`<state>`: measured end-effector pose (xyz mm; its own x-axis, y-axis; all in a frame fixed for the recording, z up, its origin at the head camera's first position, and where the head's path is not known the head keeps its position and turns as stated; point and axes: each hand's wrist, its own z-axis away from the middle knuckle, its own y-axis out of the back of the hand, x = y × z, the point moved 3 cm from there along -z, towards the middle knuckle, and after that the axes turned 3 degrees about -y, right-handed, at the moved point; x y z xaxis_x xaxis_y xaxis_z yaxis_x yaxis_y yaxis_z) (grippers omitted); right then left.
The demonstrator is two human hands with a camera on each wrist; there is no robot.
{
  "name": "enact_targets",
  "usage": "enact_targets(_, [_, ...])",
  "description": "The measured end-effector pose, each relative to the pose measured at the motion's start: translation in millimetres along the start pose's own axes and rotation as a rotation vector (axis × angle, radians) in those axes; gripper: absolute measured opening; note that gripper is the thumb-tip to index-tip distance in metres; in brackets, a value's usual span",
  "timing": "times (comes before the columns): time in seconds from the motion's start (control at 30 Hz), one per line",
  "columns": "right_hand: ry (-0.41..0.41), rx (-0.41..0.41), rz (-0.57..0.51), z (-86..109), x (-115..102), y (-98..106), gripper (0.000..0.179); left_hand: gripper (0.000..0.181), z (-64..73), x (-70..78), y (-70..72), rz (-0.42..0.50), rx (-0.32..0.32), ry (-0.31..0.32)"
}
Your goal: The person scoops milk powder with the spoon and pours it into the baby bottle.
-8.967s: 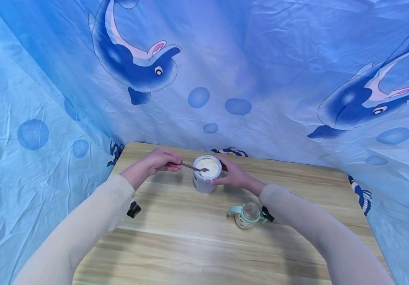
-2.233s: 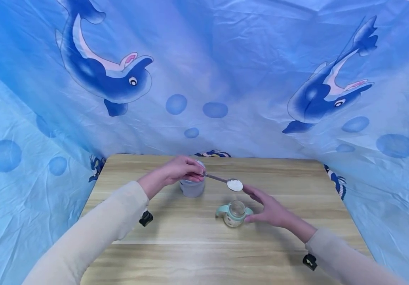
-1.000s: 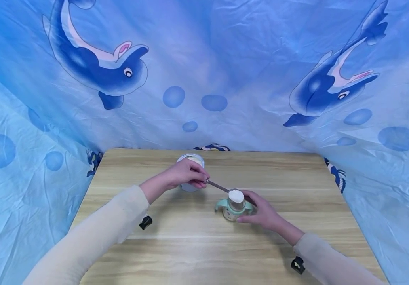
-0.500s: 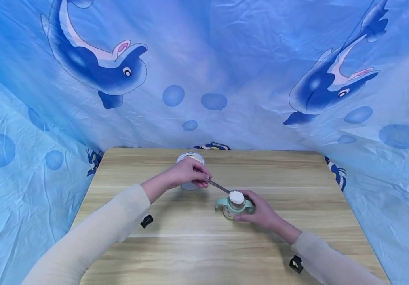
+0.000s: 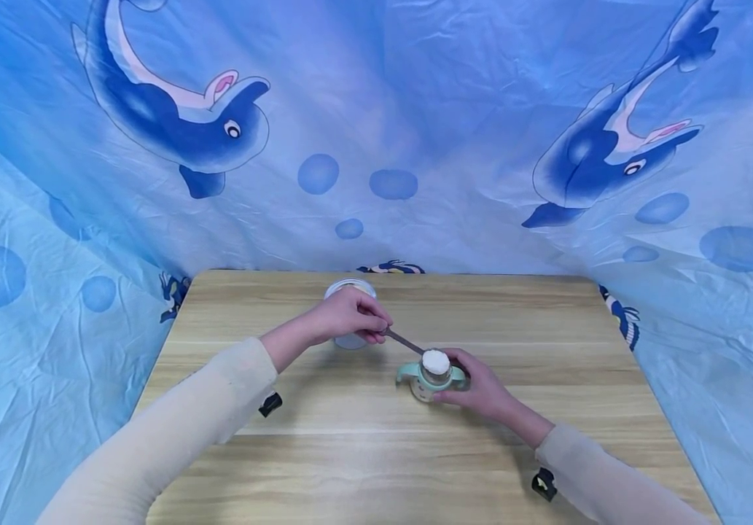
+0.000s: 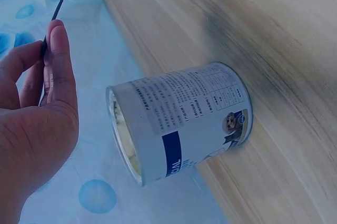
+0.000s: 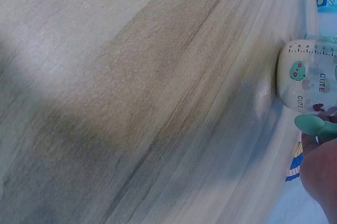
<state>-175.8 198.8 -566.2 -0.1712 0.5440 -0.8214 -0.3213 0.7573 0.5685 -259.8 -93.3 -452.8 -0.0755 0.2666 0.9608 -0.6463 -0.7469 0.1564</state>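
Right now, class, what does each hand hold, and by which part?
The left hand pinches the spoon by its handle; the right hand grips the bottle around one side.

Head view: bright, diffuse illumination, consistent with an overhead source. Soft-edged shadows lie on the counter (image 5: 363, 467) beside both sleeves (image 5: 179, 430); pale glare marks its near centre. Wide-angle stretch affects the lower corners. Left wrist view: dimmer, bluish cast; small print on the can (image 6: 184, 121) is soft. Right wrist view: hazy, low contrast; glare at upper left; lettering on the bottle (image 7: 310, 79) legible.
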Motion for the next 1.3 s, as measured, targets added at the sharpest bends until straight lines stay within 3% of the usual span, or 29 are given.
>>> enact_targets(0.53, [-0.008,0.0,-0.009,-1.1,-1.2,1.2,0.077,0.014,1.6,14.3,-3.4,-0.029,-0.033,-0.031])
enact_targets(0.87, [-0.002,0.001,-0.006,-2.0,0.4,0.5,0.075,0.014,0.5,13.1,-7.4,-0.023,-0.037,-0.031])
enact_targets(1.3, [0.02,0.007,-0.018,-2.3,-2.6,0.0,0.076,0.013,-2.1,19.7,-12.2,-0.14,-0.074,-0.088])
